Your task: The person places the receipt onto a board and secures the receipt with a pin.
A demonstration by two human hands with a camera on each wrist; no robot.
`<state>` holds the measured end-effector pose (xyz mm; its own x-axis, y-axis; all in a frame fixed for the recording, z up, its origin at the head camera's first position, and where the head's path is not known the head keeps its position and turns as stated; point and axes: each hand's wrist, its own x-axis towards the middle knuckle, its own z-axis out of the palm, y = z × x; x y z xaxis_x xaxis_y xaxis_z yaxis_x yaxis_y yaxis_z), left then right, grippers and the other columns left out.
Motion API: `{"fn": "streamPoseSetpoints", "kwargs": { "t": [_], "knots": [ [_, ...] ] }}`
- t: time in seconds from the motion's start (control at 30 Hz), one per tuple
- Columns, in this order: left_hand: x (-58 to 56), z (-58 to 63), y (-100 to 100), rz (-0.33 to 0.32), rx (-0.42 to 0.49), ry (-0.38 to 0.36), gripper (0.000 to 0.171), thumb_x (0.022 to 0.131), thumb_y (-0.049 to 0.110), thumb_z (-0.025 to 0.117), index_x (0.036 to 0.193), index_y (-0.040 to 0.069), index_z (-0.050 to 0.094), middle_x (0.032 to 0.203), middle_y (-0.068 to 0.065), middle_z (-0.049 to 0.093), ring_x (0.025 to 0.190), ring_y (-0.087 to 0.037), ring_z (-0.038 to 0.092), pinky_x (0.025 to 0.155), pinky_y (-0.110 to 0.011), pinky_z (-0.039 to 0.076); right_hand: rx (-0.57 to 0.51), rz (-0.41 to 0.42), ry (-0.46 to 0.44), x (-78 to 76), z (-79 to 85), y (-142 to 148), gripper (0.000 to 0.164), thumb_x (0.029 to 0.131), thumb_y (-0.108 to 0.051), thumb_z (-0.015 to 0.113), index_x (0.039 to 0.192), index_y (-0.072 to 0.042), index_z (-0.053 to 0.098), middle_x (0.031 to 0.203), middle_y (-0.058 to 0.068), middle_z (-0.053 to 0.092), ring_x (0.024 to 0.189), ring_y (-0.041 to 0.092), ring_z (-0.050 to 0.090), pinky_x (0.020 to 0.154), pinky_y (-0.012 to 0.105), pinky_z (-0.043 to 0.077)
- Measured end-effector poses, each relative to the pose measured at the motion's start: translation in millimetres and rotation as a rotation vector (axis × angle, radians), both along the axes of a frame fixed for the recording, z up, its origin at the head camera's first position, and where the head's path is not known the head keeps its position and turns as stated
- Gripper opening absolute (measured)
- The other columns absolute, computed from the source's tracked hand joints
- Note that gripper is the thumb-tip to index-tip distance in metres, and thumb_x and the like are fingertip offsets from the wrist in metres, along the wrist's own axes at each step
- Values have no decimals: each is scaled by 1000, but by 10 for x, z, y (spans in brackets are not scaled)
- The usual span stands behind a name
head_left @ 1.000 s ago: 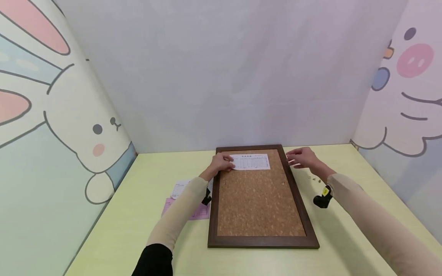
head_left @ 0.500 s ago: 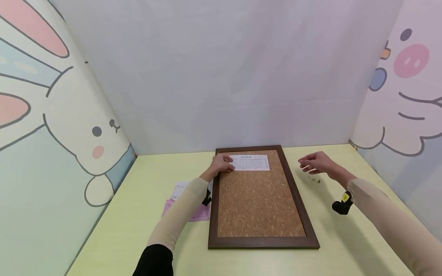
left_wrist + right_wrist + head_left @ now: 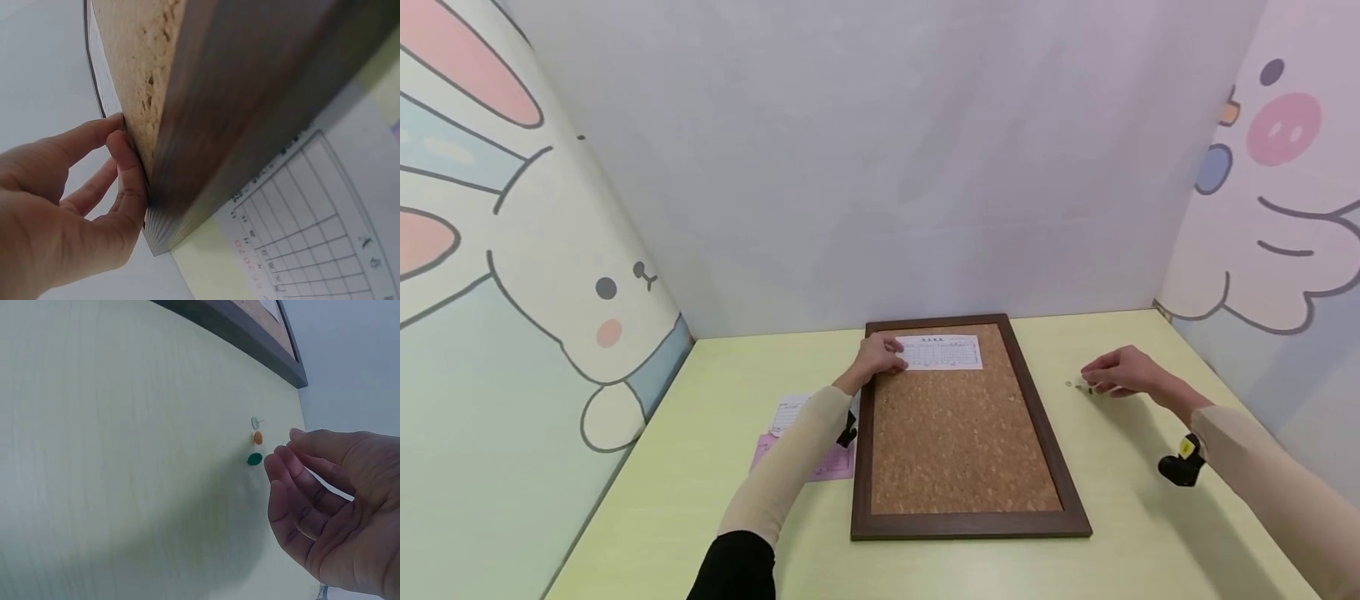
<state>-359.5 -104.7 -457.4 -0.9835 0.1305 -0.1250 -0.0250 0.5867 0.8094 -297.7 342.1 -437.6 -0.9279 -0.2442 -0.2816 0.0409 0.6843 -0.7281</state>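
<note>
A white printed form (image 3: 943, 352) lies flat near the far end of a cork board (image 3: 964, 446) with a dark brown frame. My left hand (image 3: 877, 357) touches the form's left edge with its fingertips, its other fingers bent against the cork and frame. Over the table at the right, my right hand (image 3: 1124, 372) hovers with loosely curved fingers and nothing visible between them. Just beside its fingertips in the right wrist view lie an orange thumbtack (image 3: 258, 437), a green thumbtack (image 3: 254, 459) and a pale thumbtack (image 3: 255, 423).
Left of the board lie a second white form (image 3: 788, 411) and a pink form (image 3: 765, 448), partly hidden by my left sleeve. The pale yellow table (image 3: 715, 500) ends at a grey back wall (image 3: 887, 167) and painted side walls.
My right hand has moved away from the board's right edge, rightward and toward me, down to the thumbtacks. The left hand and the form have stayed in place.
</note>
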Motion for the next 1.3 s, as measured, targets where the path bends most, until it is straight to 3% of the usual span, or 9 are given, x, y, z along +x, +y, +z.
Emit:
{"fn": "streamPoseSetpoints", "kwargs": {
  "t": [0.13, 0.3, 1.0, 1.3],
  "knots": [
    [11, 11, -19, 6, -8, -1, 28, 85, 7, 79, 110, -2, 71, 126, -21, 69, 82, -15, 65, 65, -18, 54, 9, -24, -24, 23, -63, 39, 40, 100, -18, 66, 123, 14, 64, 88, -1, 76, 75, 7, 67, 64, 27, 58],
    [29, 22, -28, 8, -8, -3, 29, 85, 8, 79, 111, -2, 71, 126, -22, 68, 84, -17, 65, 66, -19, 55, 22, -30, -26, 60, -83, 54, 37, 97, -13, 67, 121, 15, 64, 85, 0, 76, 72, 7, 66, 61, 28, 56],
    [3, 1, -14, -2, 22, -16, 28, 85, 6, 80, 110, -2, 70, 118, -21, 70, 67, -10, 60, 60, -18, 53, 83, -24, 52, 113, -145, 24, 31, 95, -18, 73, 108, 10, 73, 73, -4, 70, 60, 7, 56, 54, 24, 48],
    [-20, 10, -26, -4, 39, -46, 26, 84, 5, 81, 107, -1, 71, 116, -19, 71, 68, -12, 64, 65, -23, 59, 76, -31, 40, 91, -116, 36, 31, 96, -19, 72, 107, 9, 74, 73, -5, 70, 61, 7, 56, 55, 24, 48]
  ]
}}
